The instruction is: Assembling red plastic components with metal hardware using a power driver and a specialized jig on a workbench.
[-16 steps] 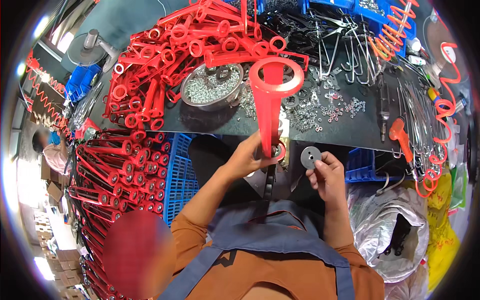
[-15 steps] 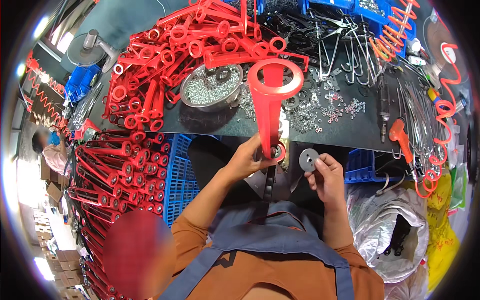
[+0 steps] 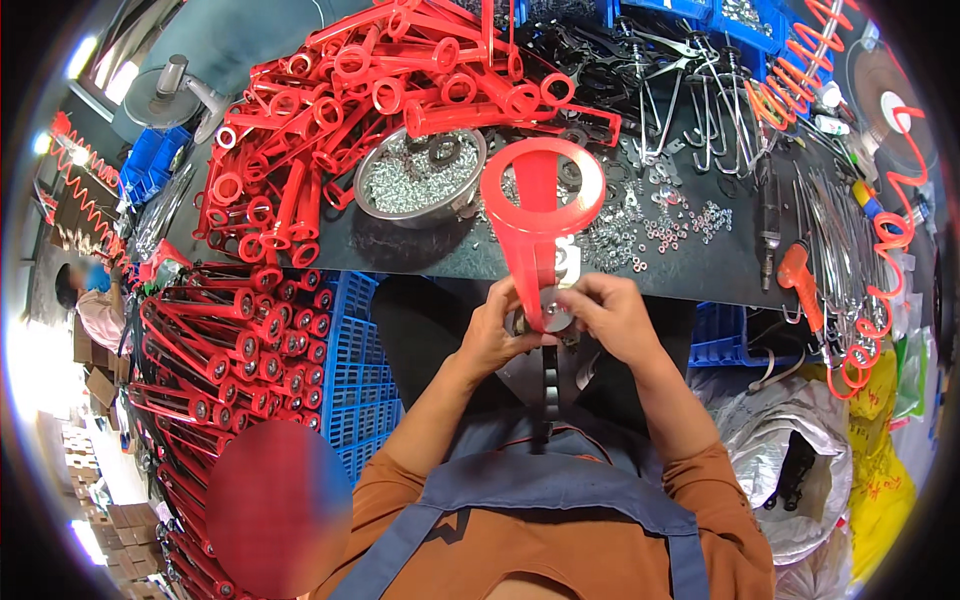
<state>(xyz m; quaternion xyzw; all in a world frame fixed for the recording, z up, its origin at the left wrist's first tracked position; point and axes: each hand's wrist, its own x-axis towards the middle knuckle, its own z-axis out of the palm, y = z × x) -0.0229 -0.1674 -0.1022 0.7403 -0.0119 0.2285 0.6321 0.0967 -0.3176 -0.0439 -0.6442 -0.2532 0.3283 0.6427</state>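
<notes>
Seemingly, you're fitting a grey disc (image 3: 552, 318) to a red frame (image 3: 528, 250).
By the desk (image 3: 735, 262), your left hand (image 3: 490, 335) is gripping the frame, your right hand (image 3: 612, 315) pinching the disc; alignment is needing care.

A: Left hand (image 3: 492, 332)?
B: Closed around the lower end of a red ring-ended part (image 3: 530, 258), ring uppermost in view.
A: Right hand (image 3: 618, 318)?
B: Pinching a grey disc (image 3: 555, 314) at that same lower end.
A: On the bench (image 3: 700, 272)?
B: Bowl (image 3: 420, 216) of small metal pieces (image 3: 405, 185); beyond it, piled red parts (image 3: 465, 118). Orange tool (image 3: 797, 276) toward the right.
</notes>
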